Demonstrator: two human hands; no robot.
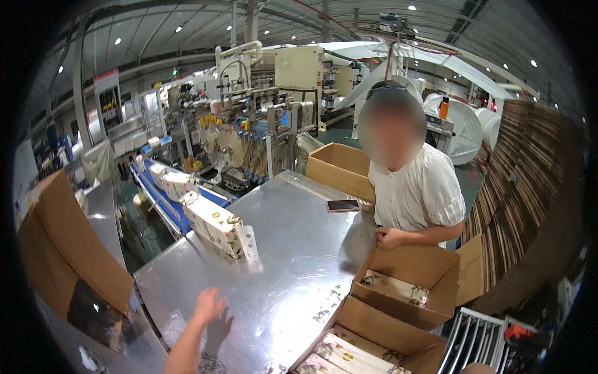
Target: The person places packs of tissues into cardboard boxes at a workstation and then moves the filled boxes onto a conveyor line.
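My left hand point(209, 306) reaches over the metal table point(280, 243), fingers apart and holding nothing. Beyond it, where a blue conveyor point(163, 198) meets the table, stands a long cream pack point(210, 219) with a floral print. A loose end of its wrapping point(250, 242) sticks out to the right. In an open carton point(430, 341) at the lower right lie several similar packs point(349, 356). A rounded bit of skin point(478, 369) shows at the lower edge, perhaps part of my right hand; its fingers are out of sight.
A co-worker in a white top point(411, 199) stands across the table, beside a second carton point(405, 268) containing a floral pack. A phone point(343, 206) lies near another carton point(339, 167). Flattened cardboard point(517, 168) is stacked at right; a large carton point(75, 243) stands left.
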